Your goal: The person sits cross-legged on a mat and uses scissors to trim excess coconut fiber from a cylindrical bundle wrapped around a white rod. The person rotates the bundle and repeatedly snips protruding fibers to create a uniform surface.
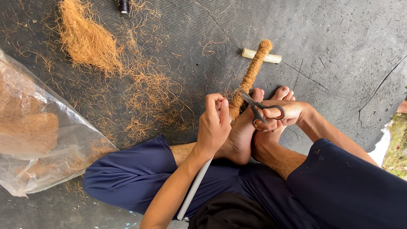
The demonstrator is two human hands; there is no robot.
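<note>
My left hand (213, 125) grips a long white pipe (194, 189) where its coir-wrapped stretch (250, 76) begins; the brown fibre wrapping runs up to a short white cross piece (271, 58) at the far end. Small dark scissors (259, 108) sit in my right hand (283, 113), fingers through the loops and blades apart at the wrapped pole, just right of my left hand. Both bare feet (250, 131) rest against the pole underneath the hands.
A heap of loose coconut fibre (87, 40) lies at the upper left, with strands scattered over the dark ribbed mat (339, 38). A clear plastic bag of fibre (34, 131) sits at the left. A small dark spool (124, 6) lies at the top edge.
</note>
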